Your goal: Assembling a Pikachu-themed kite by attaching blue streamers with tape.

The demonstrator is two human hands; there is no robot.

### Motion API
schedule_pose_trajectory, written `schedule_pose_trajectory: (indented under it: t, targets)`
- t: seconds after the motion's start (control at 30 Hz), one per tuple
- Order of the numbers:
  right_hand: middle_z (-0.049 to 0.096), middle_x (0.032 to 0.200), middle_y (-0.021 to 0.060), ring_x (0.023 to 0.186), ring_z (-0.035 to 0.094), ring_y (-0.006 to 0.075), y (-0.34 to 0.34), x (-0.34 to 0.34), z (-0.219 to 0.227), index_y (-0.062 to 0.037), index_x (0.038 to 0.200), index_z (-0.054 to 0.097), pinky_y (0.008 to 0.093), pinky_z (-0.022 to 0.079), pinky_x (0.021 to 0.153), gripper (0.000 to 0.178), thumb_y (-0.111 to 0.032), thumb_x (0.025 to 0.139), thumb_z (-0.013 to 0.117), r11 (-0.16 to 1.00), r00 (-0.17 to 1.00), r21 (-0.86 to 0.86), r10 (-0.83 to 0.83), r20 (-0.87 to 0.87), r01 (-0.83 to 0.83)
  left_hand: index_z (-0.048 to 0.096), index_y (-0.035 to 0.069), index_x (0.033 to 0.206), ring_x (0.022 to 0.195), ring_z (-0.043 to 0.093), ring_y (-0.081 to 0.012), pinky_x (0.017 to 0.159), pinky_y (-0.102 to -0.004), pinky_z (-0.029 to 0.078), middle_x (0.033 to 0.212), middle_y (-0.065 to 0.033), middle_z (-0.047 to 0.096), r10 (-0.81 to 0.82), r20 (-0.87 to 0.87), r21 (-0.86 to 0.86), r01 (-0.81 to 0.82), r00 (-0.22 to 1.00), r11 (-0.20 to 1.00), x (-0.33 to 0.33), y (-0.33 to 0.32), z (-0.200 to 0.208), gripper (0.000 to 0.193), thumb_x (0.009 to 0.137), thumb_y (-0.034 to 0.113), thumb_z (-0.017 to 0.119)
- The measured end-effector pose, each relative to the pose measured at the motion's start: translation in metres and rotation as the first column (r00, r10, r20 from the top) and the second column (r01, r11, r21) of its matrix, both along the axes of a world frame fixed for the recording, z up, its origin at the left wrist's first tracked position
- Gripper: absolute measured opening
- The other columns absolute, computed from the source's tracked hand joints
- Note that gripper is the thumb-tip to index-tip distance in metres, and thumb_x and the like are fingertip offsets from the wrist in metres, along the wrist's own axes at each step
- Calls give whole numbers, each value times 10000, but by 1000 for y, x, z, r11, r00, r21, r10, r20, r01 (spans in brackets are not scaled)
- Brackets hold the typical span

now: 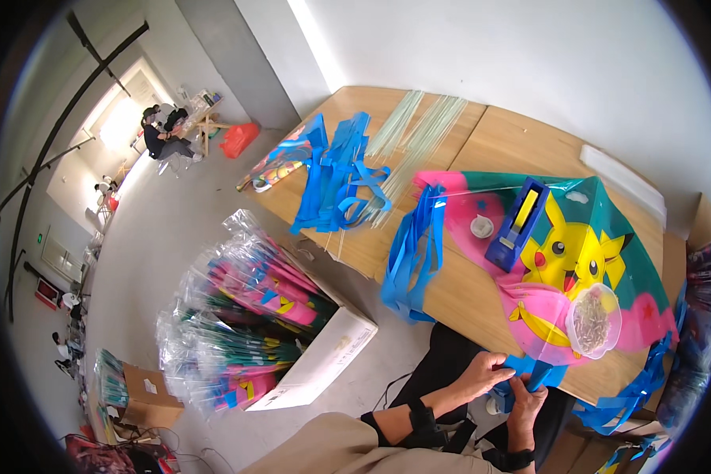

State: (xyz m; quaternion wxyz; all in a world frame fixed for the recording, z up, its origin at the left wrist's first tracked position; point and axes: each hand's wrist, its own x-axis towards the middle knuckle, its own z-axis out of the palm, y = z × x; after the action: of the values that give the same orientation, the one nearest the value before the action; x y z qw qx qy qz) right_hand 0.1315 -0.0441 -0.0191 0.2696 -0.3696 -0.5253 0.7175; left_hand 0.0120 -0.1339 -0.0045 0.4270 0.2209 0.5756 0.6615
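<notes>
A kite (pixel 584 197) of thin pink and green sheet with a yellow cartoon animal lies on the table in front of me. At its near edge, my left hand (pixel 482 376) pinches a blue strip (pixel 545 378). Close on its right, my right hand (pixel 524 401) has its fingers closed on the same blue strip. On the kite rest a blue tape dispenser (pixel 517 224), a small white round piece (pixel 481 227) and a clear tub (pixel 593 322) of small pale pieces. Bundled blue strips (pixel 415 253) hang over the table edge to the left.
Thin pale rods (pixel 426 126) and blue strips (pixel 332 174) lie farther back on the wooden table (pixel 470 146). A white carton (pixel 324 355) of plastic-wrapped kites (pixel 237 316) stands at my left. More packages (pixel 699 316) line the right side. People sit at far tables.
</notes>
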Motion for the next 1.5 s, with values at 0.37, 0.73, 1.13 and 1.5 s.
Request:
schedule_pose_trajectory:
  t: [0.37,0.73,1.13,1.5]
  targets:
    - [592,694,-30,623,507,53,1,12,10,-34,767,647,212,400,596,73,6,733,699,1000,1000,6,6,-11,-6,615,-20,752,568,406,-42,485,-246,332,605,33,498,134,-235,-59,-152,963,987,13,16,-11,163,804,123,674]
    - [599,722,-10,643,545,84,-12,19,11,-52,771,612,228,439,622,132,33,719,699,982,989,-137,-141,-43,134,642,-22,761,558,482,-71,503,-251,383,620,-18,570,115,-34,-94,-118,993,989,21,11,-12,205,776,173,701]
    - [595,692,-31,612,506,42,-4,31,0,-39,772,662,215,394,555,78,-48,749,737,978,994,-179,-111,10,111,634,-5,698,493,468,-54,440,-213,349,575,0,548,215,125,-123,-200,968,972,32,16,-14,136,775,77,711]
    - [603,697,-39,615,500,25,-4,27,-3,-45,786,674,201,386,544,52,-63,780,722,964,995,-247,-100,22,102,560,30,651,459,421,-49,422,-212,332,554,13,513,213,17,-172,-207,977,963,32,22,-16,198,775,56,712]
